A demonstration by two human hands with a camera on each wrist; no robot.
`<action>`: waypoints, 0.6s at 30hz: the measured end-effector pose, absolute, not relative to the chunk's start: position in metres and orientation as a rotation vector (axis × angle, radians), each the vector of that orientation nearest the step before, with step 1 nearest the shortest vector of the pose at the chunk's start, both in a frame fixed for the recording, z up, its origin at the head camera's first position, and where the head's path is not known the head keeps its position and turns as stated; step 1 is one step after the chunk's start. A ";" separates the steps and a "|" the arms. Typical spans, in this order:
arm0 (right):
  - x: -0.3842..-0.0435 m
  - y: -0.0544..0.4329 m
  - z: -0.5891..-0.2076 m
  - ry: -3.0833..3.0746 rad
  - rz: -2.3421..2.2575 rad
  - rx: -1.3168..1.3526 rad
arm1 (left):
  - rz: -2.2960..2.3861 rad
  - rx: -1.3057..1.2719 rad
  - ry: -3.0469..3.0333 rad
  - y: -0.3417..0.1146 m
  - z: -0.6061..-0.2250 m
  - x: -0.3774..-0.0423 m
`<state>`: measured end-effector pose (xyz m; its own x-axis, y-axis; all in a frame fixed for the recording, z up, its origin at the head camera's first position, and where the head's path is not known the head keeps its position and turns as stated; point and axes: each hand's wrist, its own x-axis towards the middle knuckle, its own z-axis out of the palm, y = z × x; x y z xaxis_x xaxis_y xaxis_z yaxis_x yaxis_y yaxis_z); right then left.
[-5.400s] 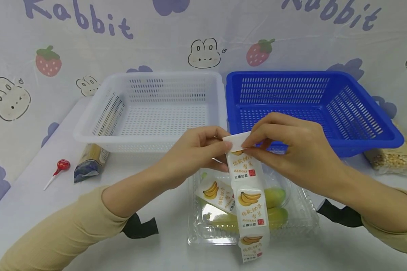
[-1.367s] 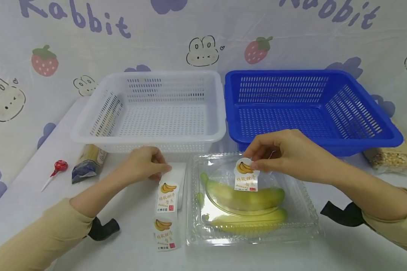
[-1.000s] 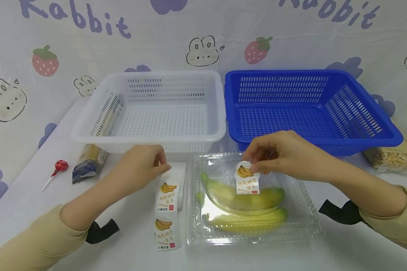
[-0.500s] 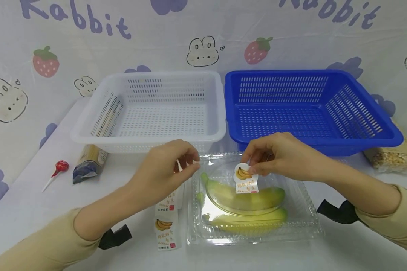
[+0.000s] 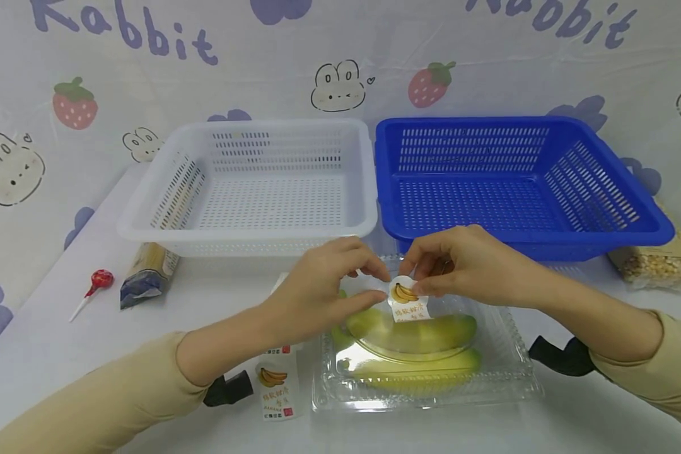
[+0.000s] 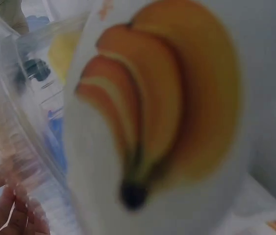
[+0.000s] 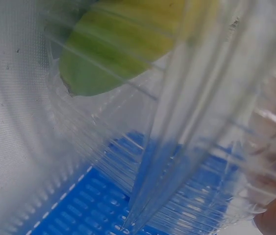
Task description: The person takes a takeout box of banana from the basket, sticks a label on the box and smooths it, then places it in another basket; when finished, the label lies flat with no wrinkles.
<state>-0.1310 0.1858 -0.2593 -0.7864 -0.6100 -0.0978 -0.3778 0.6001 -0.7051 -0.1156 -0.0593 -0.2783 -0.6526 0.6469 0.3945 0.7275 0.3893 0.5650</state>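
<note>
A clear plastic clamshell box (image 5: 516, 378) with yellow-green bananas (image 5: 451, 331) inside lies at the centre front, lid down. My right hand (image 5: 477, 268) pinches a white banana sticker (image 5: 410, 310) by its upper right edge, above the lid. Close to the sticker's left edge is my left hand (image 5: 323, 287), thumb and forefinger apart with a gap between them. Left of the box lies a strip of banana stickers (image 5: 275, 388), partly behind my left forearm. A large, blurred banana print (image 6: 152, 98) fills the left wrist view. The right wrist view shows a green banana tip (image 7: 98, 63) through plastic.
Behind the box stand a white basket (image 5: 250, 234) and a blue basket (image 5: 522, 238), side by side. A red lollipop (image 5: 101, 279) and a packet with a blue end (image 5: 150, 274) lie at left. A bag of grains (image 5: 661, 261) sits at far right.
The sticker came off the strip, which was laid left of the box. My left hand let go of the strip and moved right to the sticker; my right hand has dipped slightly.
</note>
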 end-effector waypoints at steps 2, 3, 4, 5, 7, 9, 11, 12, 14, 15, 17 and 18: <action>-0.131 0.186 -0.259 2.507 -0.985 -0.803 | -1.104 -1.265 -2.542 -0.056 -0.281 -0.116; -0.130 0.186 -0.259 2.510 -0.982 -0.803 | -1.098 -1.267 -2.550 -0.055 -0.282 -0.116; -0.130 0.186 -0.259 2.515 -0.978 -0.803 | -1.095 -1.269 -2.558 -0.053 -0.283 -0.117; -0.130 0.185 -0.259 2.518 -0.975 -0.802 | -1.093 -1.270 -2.566 -0.052 -0.284 -0.117; -0.130 0.185 -0.259 2.526 -0.968 -0.799 | -1.095 -1.272 -2.585 -0.049 -0.285 -0.117; -0.129 0.185 -0.260 2.533 -0.962 -0.799 | -1.101 -1.278 -2.600 -0.046 -0.287 -0.117; -0.129 0.185 -0.260 2.541 -0.957 -0.805 | -1.102 -1.285 -2.610 -0.044 -0.288 -0.118; -0.129 0.185 -0.261 2.547 -0.953 -0.810 | -1.102 -1.289 -2.610 -0.043 -0.289 -0.118; -0.129 0.185 -0.261 2.562 -0.942 -0.823 | -1.092 -1.298 -2.607 -0.042 -0.291 -0.118; -0.129 0.185 -0.261 2.568 -0.937 -0.830 | -1.089 -1.299 -2.605 -0.042 -0.291 -0.118; -0.129 0.185 -0.262 2.581 -0.927 -0.841 | -1.083 -1.301 -2.600 -0.041 -0.292 -0.119; -0.128 0.185 -0.262 2.586 -0.922 -0.846 | -1.085 -1.301 -2.601 -0.041 -0.293 -0.119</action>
<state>-0.1284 0.1846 -0.2616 -0.7940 -0.6057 -0.0529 -0.4355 0.6273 -0.6456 -0.1195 -0.0414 -0.2926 -0.6482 0.6888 0.3245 0.7152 0.4045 0.5700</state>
